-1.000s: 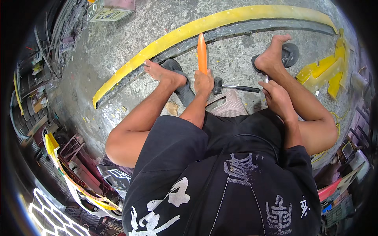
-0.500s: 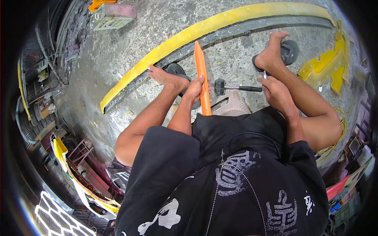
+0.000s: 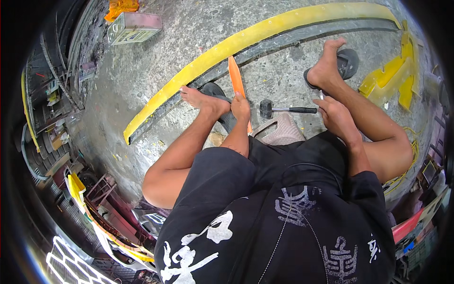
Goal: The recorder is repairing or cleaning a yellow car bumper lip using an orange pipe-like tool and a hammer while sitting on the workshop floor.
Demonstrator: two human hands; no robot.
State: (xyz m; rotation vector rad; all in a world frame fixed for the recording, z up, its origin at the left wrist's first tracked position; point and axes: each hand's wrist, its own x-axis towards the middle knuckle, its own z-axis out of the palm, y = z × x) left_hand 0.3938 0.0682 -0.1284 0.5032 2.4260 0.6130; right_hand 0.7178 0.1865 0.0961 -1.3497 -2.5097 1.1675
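My left hand (image 3: 240, 110) grips a long orange flat strip (image 3: 235, 75), held upright in the picture beside my left foot, its tip at the yellow curved strip (image 3: 267, 23) that lies along a dark curved piece (image 3: 331, 31) on the floor. My right hand (image 3: 338, 116) is closed around a small slim light-coloured tool (image 3: 320, 95), mostly hidden by the fingers, near my right ankle. Between my hands a mallet with a black head (image 3: 266, 109) lies on the floor, just above a grey woven-textured seat or mat (image 3: 283, 130).
A metal can (image 3: 137, 28) and an orange object (image 3: 120, 7) stand at the top left. Cut yellow pieces (image 3: 392, 75) lie beyond my right leg, with yellow cable (image 3: 412, 151) below. Clutter and racks (image 3: 59, 142) line the left; more items (image 3: 418, 222) sit at lower right.
My left hand and the orange strip have shifted; the strip was lower half a second ago and sits slightly further left than one second ago. My right hand stays closed near my ankle.
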